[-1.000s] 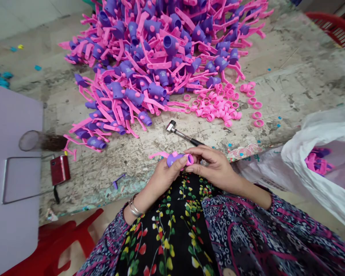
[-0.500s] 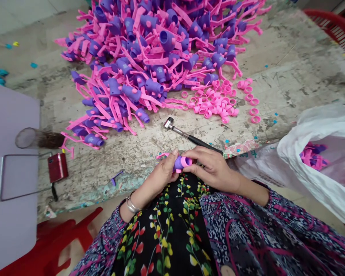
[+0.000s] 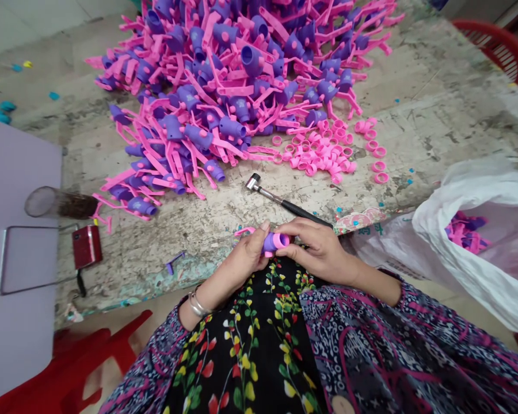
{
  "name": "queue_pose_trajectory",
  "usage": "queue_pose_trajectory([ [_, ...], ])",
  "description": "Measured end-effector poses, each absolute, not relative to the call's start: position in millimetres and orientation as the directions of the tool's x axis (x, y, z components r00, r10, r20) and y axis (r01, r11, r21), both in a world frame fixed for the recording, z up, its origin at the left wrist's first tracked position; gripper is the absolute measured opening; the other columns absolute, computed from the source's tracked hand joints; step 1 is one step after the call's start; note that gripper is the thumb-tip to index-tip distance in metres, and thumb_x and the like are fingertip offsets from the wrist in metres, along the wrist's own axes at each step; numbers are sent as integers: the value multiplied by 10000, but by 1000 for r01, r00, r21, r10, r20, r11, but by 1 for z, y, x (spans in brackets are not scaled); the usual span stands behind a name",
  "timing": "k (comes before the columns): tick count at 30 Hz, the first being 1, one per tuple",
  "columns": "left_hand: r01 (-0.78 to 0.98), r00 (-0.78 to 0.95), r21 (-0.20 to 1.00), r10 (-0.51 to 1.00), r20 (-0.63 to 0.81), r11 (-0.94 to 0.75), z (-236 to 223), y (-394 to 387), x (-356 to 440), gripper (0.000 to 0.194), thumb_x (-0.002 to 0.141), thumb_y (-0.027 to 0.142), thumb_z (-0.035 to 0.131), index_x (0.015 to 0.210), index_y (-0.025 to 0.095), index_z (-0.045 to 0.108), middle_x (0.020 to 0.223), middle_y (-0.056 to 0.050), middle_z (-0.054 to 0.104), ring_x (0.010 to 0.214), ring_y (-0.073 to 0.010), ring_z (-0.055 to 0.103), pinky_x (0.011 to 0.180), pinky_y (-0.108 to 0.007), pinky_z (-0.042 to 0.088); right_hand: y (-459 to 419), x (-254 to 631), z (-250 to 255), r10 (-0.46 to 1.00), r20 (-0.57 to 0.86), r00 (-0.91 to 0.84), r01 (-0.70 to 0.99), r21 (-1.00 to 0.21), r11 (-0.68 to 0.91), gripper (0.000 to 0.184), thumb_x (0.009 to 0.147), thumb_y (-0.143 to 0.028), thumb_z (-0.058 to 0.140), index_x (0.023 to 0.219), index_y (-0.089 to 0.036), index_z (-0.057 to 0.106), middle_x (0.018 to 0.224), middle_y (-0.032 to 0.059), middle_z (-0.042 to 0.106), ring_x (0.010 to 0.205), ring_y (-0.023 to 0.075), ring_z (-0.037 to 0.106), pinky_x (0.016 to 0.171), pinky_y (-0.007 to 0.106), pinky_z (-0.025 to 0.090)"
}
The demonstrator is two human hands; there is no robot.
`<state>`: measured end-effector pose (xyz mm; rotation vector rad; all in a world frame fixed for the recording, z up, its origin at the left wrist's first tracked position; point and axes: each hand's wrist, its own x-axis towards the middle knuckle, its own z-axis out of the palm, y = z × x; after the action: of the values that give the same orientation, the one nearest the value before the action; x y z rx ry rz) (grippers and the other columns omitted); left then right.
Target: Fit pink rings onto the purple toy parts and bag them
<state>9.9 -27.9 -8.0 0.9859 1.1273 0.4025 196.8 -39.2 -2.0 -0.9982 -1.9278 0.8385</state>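
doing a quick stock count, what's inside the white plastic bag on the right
Pink and purple plastic parts show inside the open white plastic bag. Its near side covers the rest, so their number and anything beneath cannot be seen.

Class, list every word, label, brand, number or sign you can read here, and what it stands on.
None reads clearly.
White plastic bag: green characters, too small and blurred.
Purple pieces in the pile: pale print on some, too small.
Held purple-and-pink piece: nothing readable.
Patterned garment: letter-like shapes, no readable word.
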Motion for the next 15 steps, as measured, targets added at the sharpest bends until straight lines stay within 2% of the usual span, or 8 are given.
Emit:
queue_pose_trajectory([
  [4,181,389,820,727,-566,543,-6,-29,12,502,940,621,354,645,216,392,464,77,279,432,-90,206,456,-250,167,-39,194,-3,855,384,-348,321,-808,494,230,946,-367,620,1079,-181,646,884,55,714,783,170,663,706,292,520],
  [15,297,221,848,832,-508,439,-1,-34,16,564,899,691,351,598,215,377,478,50,362,478,-110,332,505,-264,271,-38,191,-3,866,397,-306,264,-838,477,185,923,-321,660,1064,-202,656,926,43,736,778,151,652,708,285,524],
])
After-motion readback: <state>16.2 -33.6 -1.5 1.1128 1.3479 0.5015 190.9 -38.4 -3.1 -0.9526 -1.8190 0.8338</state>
